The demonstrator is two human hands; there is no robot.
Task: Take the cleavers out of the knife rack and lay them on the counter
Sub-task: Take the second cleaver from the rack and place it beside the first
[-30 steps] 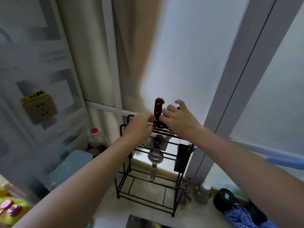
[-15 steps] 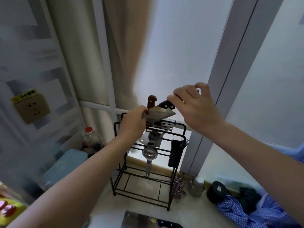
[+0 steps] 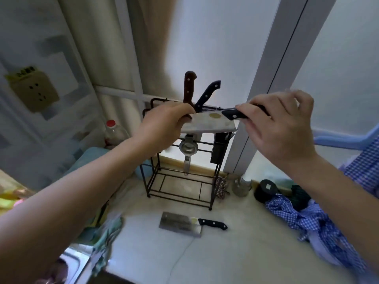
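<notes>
both hands hold a cleaver (image 3: 207, 124) level above the knife rack (image 3: 180, 177). right hand (image 3: 281, 128) fingers clamp its handle, left hand (image 3: 164, 128) fingers pinch the blade. another cleaver (image 3: 182, 223) lies on the table (image 3: 235, 253).

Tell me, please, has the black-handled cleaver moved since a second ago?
Yes. The cleaver has come up out of the knife rack; the left hand and right hand hold it level above the rack's top rail.

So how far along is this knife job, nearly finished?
About midway. One cleaver already lies on the counter. A second cleaver is held above the rack, right hand on the handle, left hand on the blade. Two handles remain in the rack; their blades are hidden.
</notes>
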